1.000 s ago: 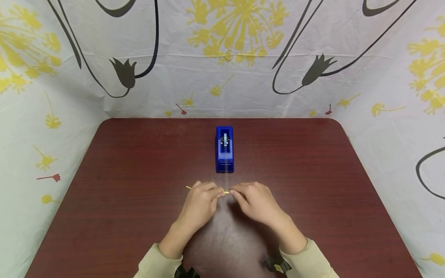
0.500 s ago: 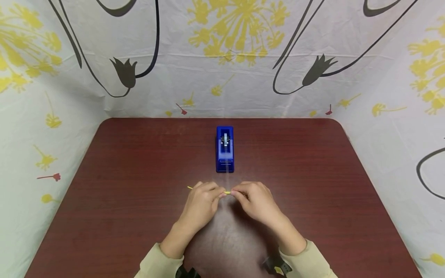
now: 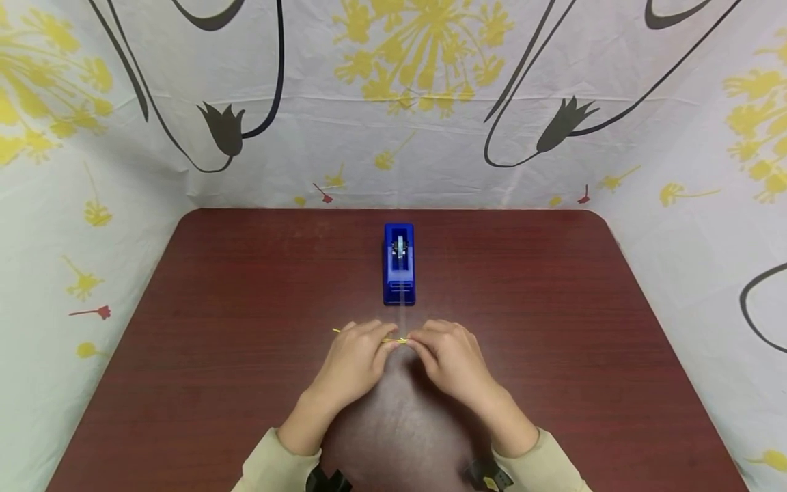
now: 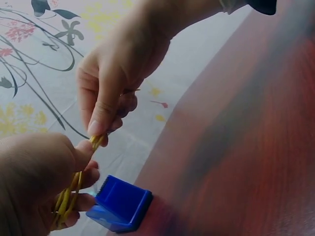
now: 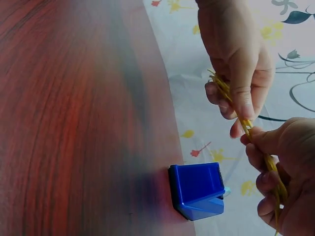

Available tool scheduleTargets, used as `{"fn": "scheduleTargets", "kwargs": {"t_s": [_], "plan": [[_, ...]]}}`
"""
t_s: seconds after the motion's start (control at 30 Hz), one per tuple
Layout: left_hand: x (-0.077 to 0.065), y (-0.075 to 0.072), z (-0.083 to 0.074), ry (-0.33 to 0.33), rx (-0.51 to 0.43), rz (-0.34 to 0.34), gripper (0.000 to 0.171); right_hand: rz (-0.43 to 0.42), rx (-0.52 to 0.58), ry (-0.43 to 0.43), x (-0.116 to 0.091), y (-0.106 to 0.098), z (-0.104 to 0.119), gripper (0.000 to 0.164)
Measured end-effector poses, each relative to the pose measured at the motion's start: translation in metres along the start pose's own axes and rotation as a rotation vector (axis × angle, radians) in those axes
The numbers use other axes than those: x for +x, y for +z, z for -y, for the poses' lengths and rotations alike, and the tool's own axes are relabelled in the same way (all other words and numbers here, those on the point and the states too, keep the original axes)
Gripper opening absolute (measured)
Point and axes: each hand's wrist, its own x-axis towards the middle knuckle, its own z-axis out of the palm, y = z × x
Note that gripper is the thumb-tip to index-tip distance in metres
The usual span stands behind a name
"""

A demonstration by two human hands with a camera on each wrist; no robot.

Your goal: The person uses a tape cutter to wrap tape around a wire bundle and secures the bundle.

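Note:
A thin bundle of yellow strands (image 3: 402,340) runs between the two hands above the table. My left hand (image 3: 349,362) holds one length of it, with a loose end poking out at the left of the knuckles. In the left wrist view several strands (image 4: 66,201) pass through its curled fingers. My right hand (image 3: 451,359) pinches the bundle between thumb and fingertips, close by the left fingertips. A clear strip of tape (image 3: 402,318) stretches from the blue tape dispenser (image 3: 399,290) down to the yellow bundle between the hands.
The dispenser stands mid-table towards the far edge, a tape roll (image 3: 400,247) in its well. Dark red wood-grain tabletop (image 3: 258,287) lies all round. Flower-printed white cloth (image 3: 295,157) rises behind and at both sides.
The left thumb and index finger have parted a little, showing more of the yellow strands between them. Both hands otherwise stay nearly in place, and the tape remains stretched to the bundle.

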Motion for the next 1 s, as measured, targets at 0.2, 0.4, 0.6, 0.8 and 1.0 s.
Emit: {"fn": "scheduleTargets", "kwargs": {"t_s": [0.2,0.4,0.6,0.8,1.0], "plan": [[0.0019,-0.0048,0.0015,0.003,-0.018,0.054,0.016,-0.053,-0.010,-0.071,-0.0019,0.0034,-0.0022,0.010],[0.0025,-0.0047,0.0017,-0.005,-0.030,0.009,0.010,-0.075,-0.010,-0.083,-0.0024,0.0040,-0.0027,0.012],[0.0017,-0.0012,0.0005,-0.004,-0.032,-0.068,0.006,-0.053,-0.014,-0.055,-0.0017,0.0023,-0.0022,0.008],[0.0007,0.0026,0.0024,0.023,-0.060,-0.144,0.005,-0.028,-0.011,-0.010,-0.0003,-0.0004,0.0002,0.006],[0.0010,0.0044,0.0031,0.046,-0.081,-0.195,0.007,0.052,-0.034,0.040,0.0009,-0.0047,0.0048,0.009]]}}
